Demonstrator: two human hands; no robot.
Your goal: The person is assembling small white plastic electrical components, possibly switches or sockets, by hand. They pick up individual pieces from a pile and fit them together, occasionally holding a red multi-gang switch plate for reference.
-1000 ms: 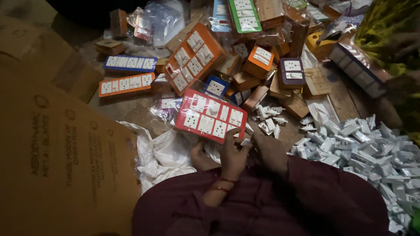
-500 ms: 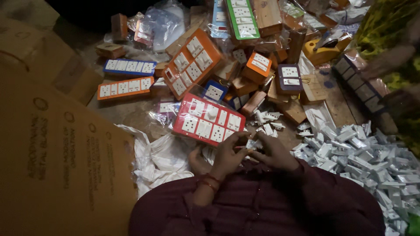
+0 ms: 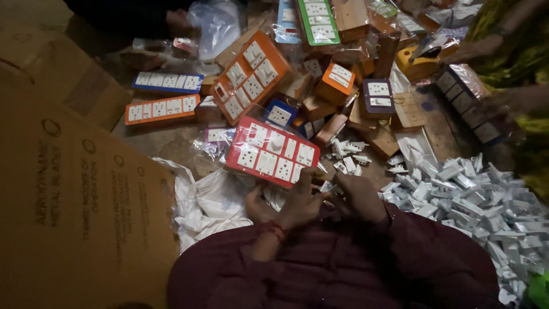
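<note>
Just above both hands' (image 3: pixel 329 200) grip: red switchboard (image 3: pixel 273 152).

A glossy red plastic switchboard (image 3: pixel 270 152) with smooth white plastic sockets lies above matt white plastic switch parts (image 3: pixel 474 197). Crinkled shiny plastic bags (image 3: pixel 209 200) sit beside a rough matt cardboard box (image 3: pixel 74 200). Soft maroon cloth sleeves (image 3: pixel 343 263).

Red switch board (image 3: pixel 271 152) lies tilted, sockets upward.

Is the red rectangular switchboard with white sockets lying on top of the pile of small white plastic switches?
No, the red switchboard lies left of the white switch pile, apart from it.
</note>
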